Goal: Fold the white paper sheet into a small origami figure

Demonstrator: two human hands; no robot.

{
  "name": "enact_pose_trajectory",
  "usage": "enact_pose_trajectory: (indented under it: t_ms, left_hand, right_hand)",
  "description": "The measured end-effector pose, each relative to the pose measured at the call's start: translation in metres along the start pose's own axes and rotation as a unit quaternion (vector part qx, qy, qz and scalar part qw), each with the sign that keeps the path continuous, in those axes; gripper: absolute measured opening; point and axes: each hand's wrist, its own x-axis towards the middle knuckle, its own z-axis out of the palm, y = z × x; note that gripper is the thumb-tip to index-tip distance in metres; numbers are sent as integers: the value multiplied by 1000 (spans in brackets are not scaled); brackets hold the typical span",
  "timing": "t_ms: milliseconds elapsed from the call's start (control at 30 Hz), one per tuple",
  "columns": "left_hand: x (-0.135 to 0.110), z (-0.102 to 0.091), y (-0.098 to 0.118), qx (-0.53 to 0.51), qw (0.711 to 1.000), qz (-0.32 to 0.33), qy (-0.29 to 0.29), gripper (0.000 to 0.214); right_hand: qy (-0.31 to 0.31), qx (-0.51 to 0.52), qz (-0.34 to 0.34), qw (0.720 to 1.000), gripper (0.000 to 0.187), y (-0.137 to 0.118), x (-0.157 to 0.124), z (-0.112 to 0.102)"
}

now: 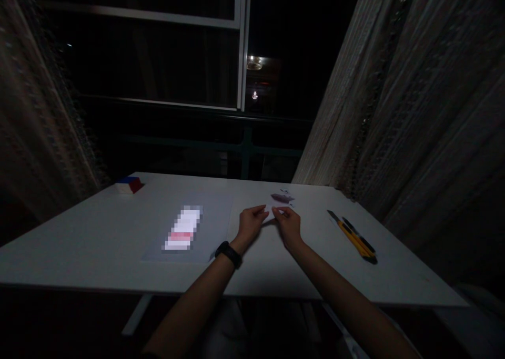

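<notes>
Between my two hands is a small piece of white paper (270, 216), pinched at its edges above the table. My left hand (251, 223), with a black watch (229, 254) on its wrist, grips the paper's left side between thumb and fingers. On the opposite side, my right hand (289, 226) pinches the paper too. Just beyond my fingers lie a dark purplish folded-looking piece (281, 197) and a few small dark-marked scraps (291, 204). The dim light hides the paper's exact shape.
A yellow utility knife (355, 240) with its blade showing lies at the right, beside a black pen (357, 233). To the left, a lit, blurred phone screen (183, 227) rests on a white sheet (219, 227). A blue, white and red block (129, 185) sits at the white table's (90, 233) far left.
</notes>
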Motion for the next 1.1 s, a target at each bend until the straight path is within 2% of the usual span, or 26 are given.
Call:
enact_pose_trajectory:
  t_ms: [200, 433, 600, 800, 1100]
  left_hand:
    - [-4, -3, 6, 63, 995, 81, 11, 27]
    - [-5, -3, 8, 100, 986, 130, 43, 28]
    - [-4, -3, 6, 146, 972, 164, 78, 33]
    - [-4, -3, 4, 140, 968, 182, 100, 32]
    - [-4, 0, 4, 116, 971, 171, 116, 28]
  right_hand:
    - [24, 21, 3, 999, 34, 4, -2, 10]
    - [59, 34, -8, 998, 35, -3, 0, 26]
    - [77, 94, 34, 992, 35, -7, 2, 41]
    - [66, 154, 56, 984, 34, -9, -1, 46]
    - [70, 157, 52, 984, 34, -5, -3, 41]
